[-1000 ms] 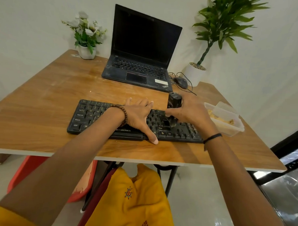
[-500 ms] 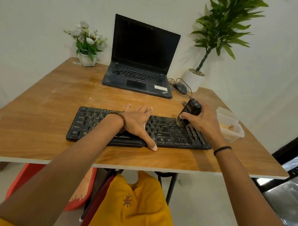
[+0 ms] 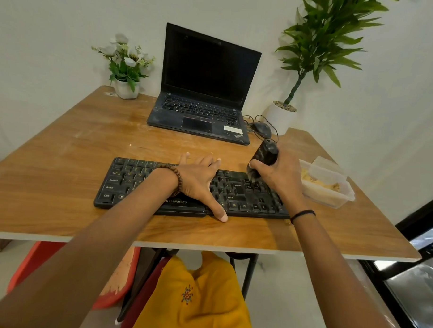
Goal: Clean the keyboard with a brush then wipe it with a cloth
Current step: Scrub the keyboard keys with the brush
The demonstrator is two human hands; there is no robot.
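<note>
The brush (image 3: 264, 154) is gripped by the right hand (image 3: 277, 177), with fingers and thumb curled round its black body. A second ago it is held upright over the middle-right keys, close to the left hand (image 3: 197, 180). Now it is seen at the far right of the keyboard (image 3: 129, 183), near the back row. It is tilted so that its top leans away toward the mouse (image 3: 261, 128), and its lower end is set on the keys. The bristles themselves are too dark to be made out.

The left hand is not moved across these frames. It is laid flat on the middle of the keyboard with the fingers spread and nothing gripped, and the thumb is stretched over the front edge onto the table (image 3: 63, 158). The keyboard is thereby kept steady, and it lies square near the table's front edge.

The shift is judged to be a sweeping stroke from the middle out to the right, so the brushing step is taken to be under way. The left half is apparently yet to be brushed. No cloth can be identified. Something yellowish is held in the tub (image 3: 332, 192) just beside the right hand, but what it is cannot be told.
</note>
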